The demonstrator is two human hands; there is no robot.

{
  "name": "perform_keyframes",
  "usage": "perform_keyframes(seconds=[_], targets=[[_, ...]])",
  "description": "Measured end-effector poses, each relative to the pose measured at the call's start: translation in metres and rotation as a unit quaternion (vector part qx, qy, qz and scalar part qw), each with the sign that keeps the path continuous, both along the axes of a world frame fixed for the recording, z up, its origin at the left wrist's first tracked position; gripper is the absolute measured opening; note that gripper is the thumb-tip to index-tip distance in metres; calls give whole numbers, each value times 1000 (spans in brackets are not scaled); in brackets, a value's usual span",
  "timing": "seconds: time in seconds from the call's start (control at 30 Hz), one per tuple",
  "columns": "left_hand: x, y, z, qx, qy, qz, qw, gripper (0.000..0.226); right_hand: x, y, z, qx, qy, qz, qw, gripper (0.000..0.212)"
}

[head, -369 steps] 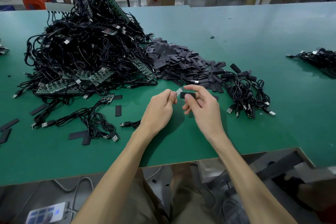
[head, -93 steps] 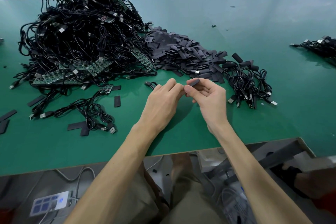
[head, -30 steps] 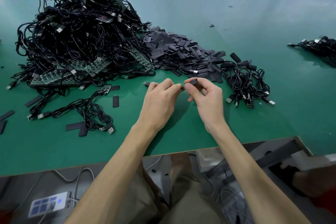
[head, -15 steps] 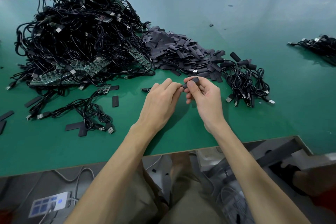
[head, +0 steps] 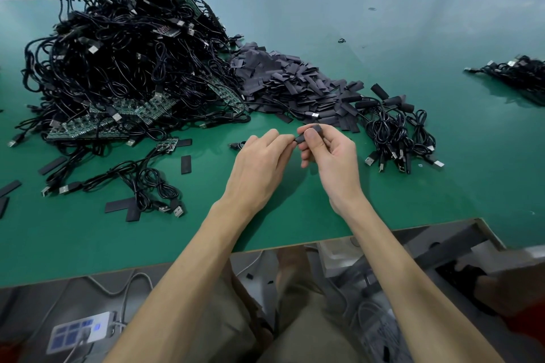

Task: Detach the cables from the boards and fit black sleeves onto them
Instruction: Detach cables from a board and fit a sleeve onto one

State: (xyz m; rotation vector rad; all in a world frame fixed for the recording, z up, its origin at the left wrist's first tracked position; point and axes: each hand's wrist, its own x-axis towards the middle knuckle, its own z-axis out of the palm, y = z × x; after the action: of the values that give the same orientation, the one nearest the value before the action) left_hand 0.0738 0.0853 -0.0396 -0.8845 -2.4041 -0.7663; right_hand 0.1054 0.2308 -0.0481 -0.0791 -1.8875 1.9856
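Left forearm [head: 188, 268] and right forearm [head: 413, 274] are bare from the frame's lower edge up to the left hand [head: 259, 162] and right hand [head: 333, 156]. Creased olive-brown cloth [head: 309, 333] covers both thighs.

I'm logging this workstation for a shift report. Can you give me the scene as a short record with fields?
Surface: green table
Left hand: pinches a cable end, mostly hidden
Right hand: pinches a black sleeve
Left: heap of cables and boards
Behind hands: heap of loose sleeves
Right of hands: bundle of sleeved cables
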Motion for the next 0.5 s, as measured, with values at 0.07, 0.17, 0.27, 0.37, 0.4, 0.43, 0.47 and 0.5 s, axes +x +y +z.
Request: perform_keyframes(seconds=[0.07,0.17,0.27,0.37,0.4,0.43,0.47,0.5], targets=[[0,0,-2,6,11,9,1000,17,0,0,-1,6,3,-8,1000,14],[0,1,-3,24,19,25,999,13,0,1,-2,2,5,-22,1000,13],[-2,1,-4,17,19,17,1000,13,0,2,-2,-4,2,-17,1000,12],[-2,-1,-3,12,18,11,1000,15,0,1,-1,-7,1,-1,1000,11],[-2,-2,-2,10,17,11,1000,16,0,1,-1,-9,1,4,1000,10],[-2,-2,-2,7,17,11,1000,16,0,1,-1,-11,0,8,1000,10],[-2,-2,-2,4,17,12,1000,16,0,0,-1,-15,0,13,1000,10],[-2,-2,-1,2,17,13,1000,16,0,0,-1,-20,-1,19,1000,9]])
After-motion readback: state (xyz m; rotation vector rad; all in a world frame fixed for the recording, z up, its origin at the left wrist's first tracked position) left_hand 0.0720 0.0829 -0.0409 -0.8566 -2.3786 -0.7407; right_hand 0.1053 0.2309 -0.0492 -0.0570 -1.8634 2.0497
